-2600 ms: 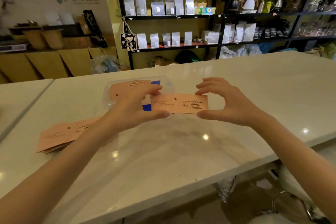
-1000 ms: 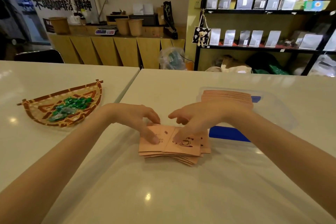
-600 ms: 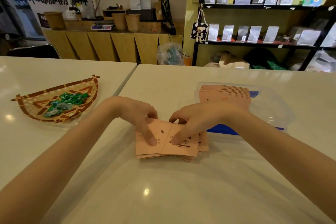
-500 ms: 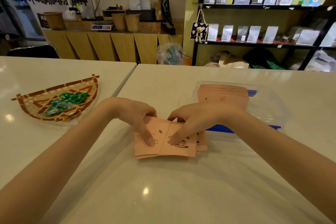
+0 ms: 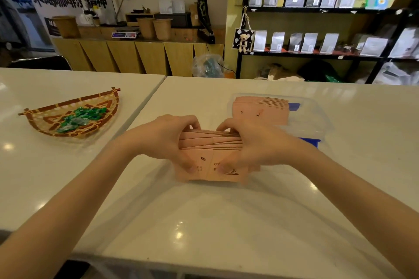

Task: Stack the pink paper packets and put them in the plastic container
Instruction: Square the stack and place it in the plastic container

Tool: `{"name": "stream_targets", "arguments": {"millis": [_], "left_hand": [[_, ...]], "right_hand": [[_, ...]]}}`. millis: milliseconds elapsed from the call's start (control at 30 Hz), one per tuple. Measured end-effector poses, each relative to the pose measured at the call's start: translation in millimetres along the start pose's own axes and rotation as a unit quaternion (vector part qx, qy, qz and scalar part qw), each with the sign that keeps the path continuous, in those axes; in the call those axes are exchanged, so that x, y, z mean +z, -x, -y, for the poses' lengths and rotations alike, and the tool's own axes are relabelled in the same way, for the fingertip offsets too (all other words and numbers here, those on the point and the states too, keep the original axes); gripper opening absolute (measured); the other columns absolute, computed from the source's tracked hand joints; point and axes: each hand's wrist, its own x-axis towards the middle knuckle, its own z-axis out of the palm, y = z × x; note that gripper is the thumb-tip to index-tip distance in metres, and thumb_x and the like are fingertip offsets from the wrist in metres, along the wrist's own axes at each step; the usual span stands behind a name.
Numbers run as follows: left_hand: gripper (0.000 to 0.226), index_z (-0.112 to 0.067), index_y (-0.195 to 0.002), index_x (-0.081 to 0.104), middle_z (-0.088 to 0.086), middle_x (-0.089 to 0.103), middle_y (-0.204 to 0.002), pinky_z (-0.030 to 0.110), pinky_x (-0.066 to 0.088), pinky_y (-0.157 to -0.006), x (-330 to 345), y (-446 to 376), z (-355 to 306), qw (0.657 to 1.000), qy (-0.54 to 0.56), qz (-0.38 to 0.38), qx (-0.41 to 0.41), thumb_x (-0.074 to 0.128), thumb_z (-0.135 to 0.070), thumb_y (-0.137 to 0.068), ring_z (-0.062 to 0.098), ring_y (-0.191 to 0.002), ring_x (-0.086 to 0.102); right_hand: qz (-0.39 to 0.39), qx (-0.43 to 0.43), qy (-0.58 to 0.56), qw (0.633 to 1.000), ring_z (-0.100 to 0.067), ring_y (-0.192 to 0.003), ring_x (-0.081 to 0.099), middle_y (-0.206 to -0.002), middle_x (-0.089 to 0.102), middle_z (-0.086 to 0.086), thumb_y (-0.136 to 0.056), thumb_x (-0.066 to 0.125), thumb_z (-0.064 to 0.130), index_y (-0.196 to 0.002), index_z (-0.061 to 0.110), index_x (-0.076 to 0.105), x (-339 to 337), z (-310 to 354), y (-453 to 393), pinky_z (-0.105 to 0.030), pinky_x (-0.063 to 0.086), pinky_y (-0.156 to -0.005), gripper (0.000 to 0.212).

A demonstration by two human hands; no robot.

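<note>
A stack of pink paper packets (image 5: 209, 142) stands on edge on the white table, tilted towards me, its front packet printed with a coffee cup. My left hand (image 5: 165, 140) grips its left end and my right hand (image 5: 254, 145) grips its right end. Behind my right hand sits a clear plastic container (image 5: 317, 115) with a blue part under it. A row of pink packets in the container (image 5: 260, 108) stands upright along its left side.
A woven basket (image 5: 45, 120) with green wrapped sweets lies on the adjoining table to the left. A seam (image 5: 145, 102) divides the two white tables. Black shelves with pouches (image 5: 317, 41) and a wooden counter (image 5: 136, 52) stand beyond the far edge.
Both hands have gathered the loose pile that lay flat on the table and tipped it up on edge between them. The view has shifted slightly.
</note>
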Motion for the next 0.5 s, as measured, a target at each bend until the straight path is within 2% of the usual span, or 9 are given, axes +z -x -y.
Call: {"name": "stream_targets", "arguments": {"millis": [133, 200, 333, 500], "left_hand": [[0.063, -0.032, -0.102, 0.045, -0.007, 0.062, -0.103, 0.034, 0.049, -0.083, 12, 6, -30, 0.995, 0.034, -0.070, 0.061, 0.080, -0.045, -0.051, 0.013, -0.092, 0.056], [0.063, -0.032, -0.104, 0.046, -0.008, 0.062, -0.103, 0.031, 0.049, -0.083, 19, 4, -47, 0.992, 0.041, -0.083, 0.081, 0.080, -0.043, -0.052, 0.012, -0.092, 0.056], [0.061, -0.029, -0.106, 0.048, -0.014, 0.055, -0.100, 0.017, 0.043, -0.077, 35, -4, -72, 0.990, 0.053, -0.062, 0.116, 0.080, -0.038, -0.055, 0.008, -0.093, 0.053], [0.057, -0.028, -0.105, 0.053, -0.010, 0.060, -0.104, 0.019, 0.046, -0.077, 48, -15, -77, 0.989, 0.067, -0.045, 0.123, 0.079, -0.041, -0.055, 0.007, -0.092, 0.055]], "right_hand": [[-0.054, -0.008, -0.019, 0.998, -0.009, -0.090, 0.055, -0.100, 0.056, 0.011, -0.062, 0.074, 0.047, -0.108, 0.030, 0.051, -8, -19, 33, -0.026, 0.052, -0.076, 0.054], [-0.076, -0.006, -0.014, 0.997, -0.010, -0.090, 0.056, -0.101, 0.059, 0.009, -0.059, 0.075, 0.048, -0.105, 0.029, 0.053, -9, -31, 48, -0.031, 0.053, -0.076, 0.055], [-0.074, 0.022, -0.028, 0.997, -0.010, -0.092, 0.058, -0.105, 0.060, 0.008, -0.061, 0.076, 0.044, -0.107, 0.027, 0.053, -2, -49, 69, -0.032, 0.054, -0.081, 0.054], [-0.079, 0.043, -0.056, 0.994, -0.009, -0.096, 0.057, -0.107, 0.057, 0.012, -0.062, 0.076, 0.044, -0.110, 0.030, 0.050, 7, -67, 79, -0.031, 0.053, -0.085, 0.056]]}}
